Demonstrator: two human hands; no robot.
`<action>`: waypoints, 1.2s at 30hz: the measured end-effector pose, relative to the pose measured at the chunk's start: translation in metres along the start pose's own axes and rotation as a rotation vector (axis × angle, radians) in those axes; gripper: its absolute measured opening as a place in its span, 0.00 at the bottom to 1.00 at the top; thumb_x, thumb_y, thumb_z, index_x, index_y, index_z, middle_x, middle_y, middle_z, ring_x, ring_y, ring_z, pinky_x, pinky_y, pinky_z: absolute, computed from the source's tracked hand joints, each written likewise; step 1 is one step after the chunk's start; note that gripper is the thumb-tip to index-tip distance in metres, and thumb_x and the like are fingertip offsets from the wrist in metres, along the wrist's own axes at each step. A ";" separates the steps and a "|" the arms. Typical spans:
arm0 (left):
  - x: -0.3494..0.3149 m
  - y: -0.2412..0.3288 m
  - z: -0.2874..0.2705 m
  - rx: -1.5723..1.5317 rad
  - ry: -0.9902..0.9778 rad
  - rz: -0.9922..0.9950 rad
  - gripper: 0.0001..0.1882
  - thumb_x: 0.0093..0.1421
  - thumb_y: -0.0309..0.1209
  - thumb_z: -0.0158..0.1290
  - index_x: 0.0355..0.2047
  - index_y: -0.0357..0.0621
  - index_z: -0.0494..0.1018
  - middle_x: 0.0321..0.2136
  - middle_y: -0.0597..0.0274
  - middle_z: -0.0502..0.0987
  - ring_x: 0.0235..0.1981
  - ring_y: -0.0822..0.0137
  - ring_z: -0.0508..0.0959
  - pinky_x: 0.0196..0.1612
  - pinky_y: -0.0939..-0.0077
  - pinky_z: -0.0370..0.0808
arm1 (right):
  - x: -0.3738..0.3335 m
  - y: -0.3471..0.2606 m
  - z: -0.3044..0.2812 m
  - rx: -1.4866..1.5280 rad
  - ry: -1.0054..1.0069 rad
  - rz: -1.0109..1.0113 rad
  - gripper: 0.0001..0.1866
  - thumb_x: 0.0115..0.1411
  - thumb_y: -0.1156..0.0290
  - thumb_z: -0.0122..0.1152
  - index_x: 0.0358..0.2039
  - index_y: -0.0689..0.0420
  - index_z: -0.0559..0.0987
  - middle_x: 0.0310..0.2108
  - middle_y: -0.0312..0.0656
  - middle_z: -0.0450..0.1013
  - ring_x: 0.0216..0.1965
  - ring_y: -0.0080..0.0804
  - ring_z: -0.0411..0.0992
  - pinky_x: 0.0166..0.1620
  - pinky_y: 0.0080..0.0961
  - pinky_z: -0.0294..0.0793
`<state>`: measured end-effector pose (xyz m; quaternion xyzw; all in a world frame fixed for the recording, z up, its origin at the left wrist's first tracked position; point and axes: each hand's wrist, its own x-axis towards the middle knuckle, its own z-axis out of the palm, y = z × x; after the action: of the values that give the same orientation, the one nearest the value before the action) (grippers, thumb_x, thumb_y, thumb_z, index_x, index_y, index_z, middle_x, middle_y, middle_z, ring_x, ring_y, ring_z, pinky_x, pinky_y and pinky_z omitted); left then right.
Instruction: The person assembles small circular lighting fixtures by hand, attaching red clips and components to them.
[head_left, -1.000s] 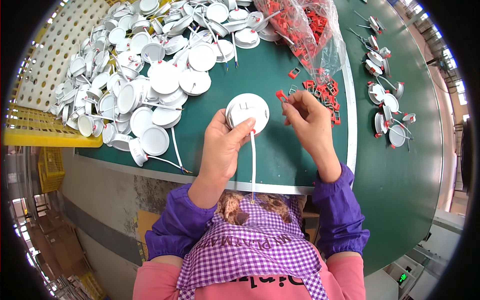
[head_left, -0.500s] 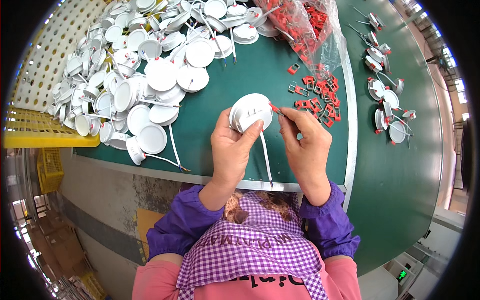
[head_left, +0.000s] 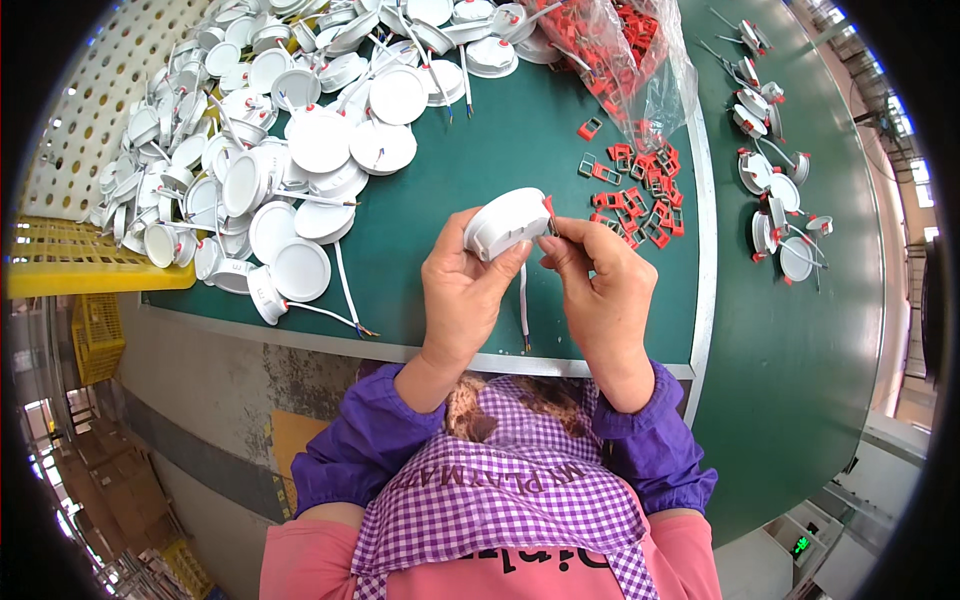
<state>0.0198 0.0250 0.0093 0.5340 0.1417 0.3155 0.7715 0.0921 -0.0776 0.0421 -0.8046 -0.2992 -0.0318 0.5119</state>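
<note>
Since the earlier frames both hands have lifted the white round lamp housing (head_left: 506, 222) off the green table (head_left: 450, 240) and tipped it on edge; before, it lay flat w/ its back up. Its white cable (head_left: 523, 305) now hangs down between the wrists to the table's front edge.

Around: big heap of white lamp housings (head_left: 290, 150) w/ trailing wires fills the table's left and far side, well apart from the hands. Loose red clips (head_left: 640, 195) lie scattered just beyond the right hand, nothing between them and the fingers. On the far right, past a raised metal strip (head_left: 703, 250), a few finished lamps w/ red clips (head_left: 775, 215) sit on a second green surface. Nothing blocks the held piece.

Containers: clear plastic bag (head_left: 625, 55) at top centre-right, open, stuffed w/ more red clips. Yellow crate (head_left: 95, 275) at the left edge, below table level; contents can't tell.

Grip: left hand (head_left: 462, 295) curled around the housing from below, thumb over its near rim, fingers behind it, pressed tight. Right hand (head_left: 598, 290) touches the housing's right edge, thumb and forefinger pinched together on a small red clip (head_left: 548, 206) right at the rim. Whether the clip is seated in the housing can't tell. Housing sits above the table, between both hands, nearer the left palm.
</note>
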 end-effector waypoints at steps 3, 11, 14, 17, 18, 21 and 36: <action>0.000 -0.002 -0.001 -0.008 -0.010 -0.007 0.16 0.59 0.19 0.56 0.47 0.35 0.68 0.41 0.61 0.75 0.42 0.74 0.75 0.45 0.79 0.74 | 0.000 -0.002 0.000 -0.003 0.003 0.002 0.06 0.51 0.78 0.65 0.31 0.62 0.78 0.23 0.45 0.75 0.23 0.35 0.76 0.26 0.27 0.72; 0.001 -0.001 -0.001 0.104 -0.047 0.063 0.16 0.59 0.20 0.55 0.48 0.35 0.68 0.41 0.61 0.75 0.42 0.73 0.75 0.45 0.79 0.73 | 0.002 -0.005 -0.002 0.056 -0.027 0.095 0.04 0.53 0.79 0.63 0.30 0.63 0.77 0.22 0.46 0.74 0.21 0.31 0.76 0.25 0.25 0.72; 0.002 0.005 0.001 0.000 -0.065 -0.025 0.17 0.58 0.19 0.56 0.48 0.34 0.68 0.42 0.60 0.75 0.43 0.73 0.75 0.46 0.78 0.74 | 0.004 -0.002 -0.004 0.087 -0.024 0.099 0.04 0.53 0.80 0.63 0.31 0.63 0.77 0.21 0.44 0.75 0.22 0.28 0.76 0.25 0.22 0.72; 0.000 0.013 0.000 -0.105 -0.048 -0.154 0.17 0.58 0.19 0.56 0.47 0.34 0.68 0.42 0.59 0.76 0.43 0.72 0.76 0.48 0.76 0.74 | 0.003 0.008 -0.004 0.173 -0.031 0.101 0.05 0.54 0.81 0.62 0.33 0.64 0.77 0.24 0.43 0.76 0.25 0.25 0.77 0.28 0.20 0.74; -0.001 0.013 -0.002 -0.108 -0.052 -0.155 0.17 0.58 0.19 0.56 0.47 0.34 0.68 0.42 0.59 0.76 0.43 0.72 0.76 0.48 0.76 0.74 | 0.002 0.010 -0.006 0.358 -0.069 0.221 0.08 0.55 0.81 0.62 0.36 0.64 0.76 0.26 0.42 0.77 0.27 0.24 0.76 0.30 0.19 0.75; -0.007 0.012 -0.008 -0.233 -0.032 -0.326 0.17 0.58 0.18 0.55 0.47 0.34 0.67 0.43 0.57 0.75 0.44 0.70 0.76 0.50 0.76 0.73 | -0.004 0.009 -0.009 0.564 -0.136 0.402 0.13 0.56 0.81 0.61 0.42 0.66 0.73 0.29 0.42 0.77 0.30 0.23 0.76 0.34 0.19 0.76; -0.013 0.008 -0.017 -0.280 -0.064 -0.518 0.22 0.58 0.19 0.52 0.53 0.37 0.63 0.48 0.57 0.72 0.48 0.68 0.74 0.51 0.72 0.73 | -0.016 0.029 0.001 0.808 -0.192 0.717 0.17 0.59 0.71 0.63 0.43 0.70 0.73 0.28 0.44 0.77 0.27 0.24 0.76 0.30 0.18 0.77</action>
<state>-0.0018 0.0313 0.0082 0.3783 0.2040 0.1077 0.8965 0.0938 -0.0923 0.0127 -0.5949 -0.0399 0.3359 0.7291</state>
